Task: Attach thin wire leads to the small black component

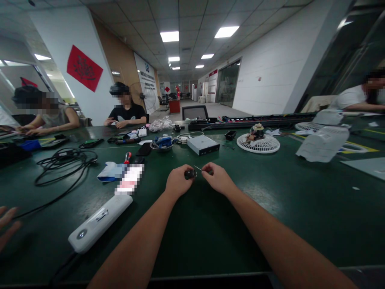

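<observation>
"At the middle of the tabletop (207, 233), what is being held?"

"Two small things. A dark cylinder (189, 174) sits in the left hand (177, 181), its fingers wrapped around it, with one end showing toward the right."

"And the other?"

"A thin rod (197, 168), pinched by the fingers of the right hand (221, 177). Its tip is just beside the cylinder; whether they touch, I can't tell."

"What lies nearest?"

"Straight beyond them, a grey boxy drive (203, 144). Beside it, to the left, a dish (161, 149) with something blue in it; to the right, a round white grille (258, 145) with parts standing on it."

"Nearer the left arm?"

"A white power strip (100, 224), lying aslant. Past it, a blue-and-white packet (108, 171) and a red-handled tool (128, 157), then a loosely coiled black cable (64, 160)."

"Anyone else?"

"Someone's hand (8, 224) reaches in at the left edge. Farther off, a person in a black shirt (128, 114) sits across the tabletop, wearing a headset (119, 89)."
</observation>
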Action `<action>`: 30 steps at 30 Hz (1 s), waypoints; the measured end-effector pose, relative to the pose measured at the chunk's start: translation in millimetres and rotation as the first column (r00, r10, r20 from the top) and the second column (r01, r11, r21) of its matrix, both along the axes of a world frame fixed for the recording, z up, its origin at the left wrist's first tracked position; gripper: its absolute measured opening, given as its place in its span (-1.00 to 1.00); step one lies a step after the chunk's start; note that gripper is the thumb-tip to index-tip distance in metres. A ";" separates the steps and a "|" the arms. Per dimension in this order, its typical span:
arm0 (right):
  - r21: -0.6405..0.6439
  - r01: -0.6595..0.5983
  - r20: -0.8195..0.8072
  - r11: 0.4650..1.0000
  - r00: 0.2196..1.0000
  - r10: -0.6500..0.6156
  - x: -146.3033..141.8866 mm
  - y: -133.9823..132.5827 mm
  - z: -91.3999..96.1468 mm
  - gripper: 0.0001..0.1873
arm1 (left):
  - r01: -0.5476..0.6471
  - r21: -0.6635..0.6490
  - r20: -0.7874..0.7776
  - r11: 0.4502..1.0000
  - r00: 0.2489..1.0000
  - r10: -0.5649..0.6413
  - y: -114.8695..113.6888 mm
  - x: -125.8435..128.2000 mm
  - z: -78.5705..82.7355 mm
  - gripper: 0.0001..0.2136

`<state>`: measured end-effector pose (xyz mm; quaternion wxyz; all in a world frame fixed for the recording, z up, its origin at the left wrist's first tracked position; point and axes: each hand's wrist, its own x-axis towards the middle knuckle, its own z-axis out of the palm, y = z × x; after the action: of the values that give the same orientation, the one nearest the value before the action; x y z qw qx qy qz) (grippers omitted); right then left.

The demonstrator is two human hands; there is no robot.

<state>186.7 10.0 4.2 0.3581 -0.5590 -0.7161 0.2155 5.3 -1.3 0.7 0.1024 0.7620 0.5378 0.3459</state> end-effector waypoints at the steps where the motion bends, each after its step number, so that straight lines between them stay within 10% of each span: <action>1: 0.016 -0.020 0.052 1.000 0.998 0.019 2.0 -0.7 2.1 -0.85 | -0.039 -0.009 -0.001 0.999 0.999 0.039 0.9 -1.0 -0.7 -0.77; 12: 0.036 -0.069 0.332 0.997 0.942 0.053 5.8 -6.8 10.9 -0.82 | 0.006 -0.001 -0.050 1.000 0.999 -0.006 1.9 -2.1 -4.5 -0.79; 30: -0.103 -0.073 0.289 0.992 0.952 0.100 2.4 -9.9 12.1 -0.77 | 0.006 0.034 -0.091 0.999 0.996 -0.003 -1.7 2.0 0.9 -0.78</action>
<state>189.2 0.1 16.3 0.2125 -0.5685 -0.7746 0.1781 7.3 -3.1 1.5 0.0656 0.7798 0.5341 0.3198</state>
